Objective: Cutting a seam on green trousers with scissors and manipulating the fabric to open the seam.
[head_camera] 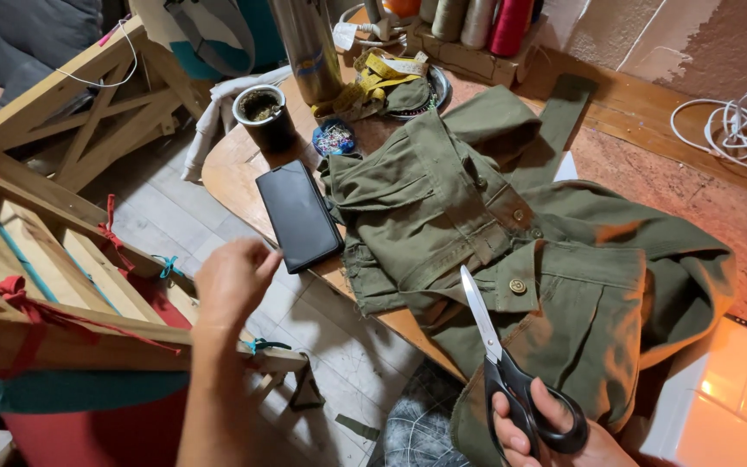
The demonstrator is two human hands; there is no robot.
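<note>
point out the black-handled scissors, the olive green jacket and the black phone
black-handled steel scissors (512,380), head view, on the pivot
olive green cloth jacket (443,199), head view, on the chest
flat black phone (298,214), head view, screen middle

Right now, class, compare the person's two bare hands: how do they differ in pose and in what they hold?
The right hand grips the black-handled steel scissors, fingers through the loops; the left hand holds nothing visible. The right hand sits low beside the olive-green cloth jacket; the left hand hangs off the table edge, near the flat black phone. Both are bare.
</note>
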